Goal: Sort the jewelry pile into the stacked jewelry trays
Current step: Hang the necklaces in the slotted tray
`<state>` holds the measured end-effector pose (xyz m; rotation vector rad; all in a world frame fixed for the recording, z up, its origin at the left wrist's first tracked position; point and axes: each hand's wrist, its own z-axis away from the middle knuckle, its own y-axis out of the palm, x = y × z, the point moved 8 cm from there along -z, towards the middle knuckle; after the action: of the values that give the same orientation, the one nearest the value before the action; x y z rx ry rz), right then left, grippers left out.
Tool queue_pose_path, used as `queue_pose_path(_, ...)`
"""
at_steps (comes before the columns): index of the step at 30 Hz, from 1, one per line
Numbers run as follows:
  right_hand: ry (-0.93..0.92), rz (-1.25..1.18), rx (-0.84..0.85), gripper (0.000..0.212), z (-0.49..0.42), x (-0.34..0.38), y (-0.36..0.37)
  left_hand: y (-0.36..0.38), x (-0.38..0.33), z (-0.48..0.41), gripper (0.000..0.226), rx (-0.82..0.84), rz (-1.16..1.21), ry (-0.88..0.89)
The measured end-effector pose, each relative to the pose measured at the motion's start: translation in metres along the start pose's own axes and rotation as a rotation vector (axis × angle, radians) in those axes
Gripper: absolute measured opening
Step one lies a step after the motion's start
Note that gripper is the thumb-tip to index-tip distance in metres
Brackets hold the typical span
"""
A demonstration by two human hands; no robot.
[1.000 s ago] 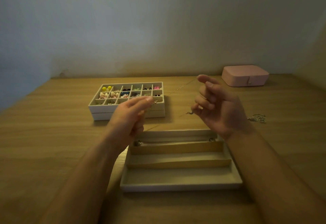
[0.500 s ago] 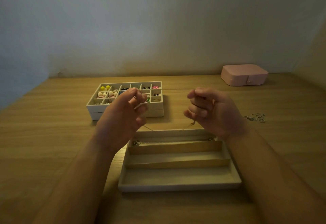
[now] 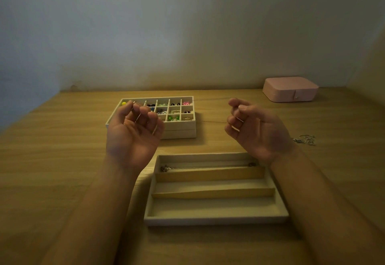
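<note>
Bare worktop point(image 3: 62, 160) lay open left of the long-slot tray point(image 3: 216, 221); the compartment trays point(image 3: 179, 133) blocked the far middle.

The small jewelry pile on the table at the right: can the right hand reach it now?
Probably yes. The pile lies in the open beside the right hand, but this hand is already pinching a thin chain.

left hand point(image 3: 133, 137), right hand point(image 3: 258, 131), fingers apparently pinched

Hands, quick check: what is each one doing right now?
Left hand: closed, pinching one end of a thin chain necklace.
Right hand: closed, pinching the other end of it.
</note>
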<state>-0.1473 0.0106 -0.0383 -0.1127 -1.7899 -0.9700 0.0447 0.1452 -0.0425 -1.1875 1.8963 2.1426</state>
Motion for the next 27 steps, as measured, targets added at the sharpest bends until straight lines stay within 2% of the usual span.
queue_pose_path(8,0.077,0.122,0.008,0.032,0.002,-0.006,0.005,-0.009,-0.004,-0.006,0.023,-0.039,0.021,0.044)
queue_pose_path(15,0.101,0.245,-0.133,0.026,0.004,-0.008,-0.012,-0.015,-0.017,-0.002,0.026,-0.098,-0.058,0.103)
queue_pose_path(22,0.070,0.360,-0.233,0.013,0.006,0.008,-0.021,-0.012,-0.032,0.001,0.024,-0.208,-0.338,0.120)
queue_pose_path(27,0.137,0.485,-0.278,0.011,0.010,0.021,-0.028,-0.005,-0.036,0.014,0.017,-0.191,-0.585,0.108)
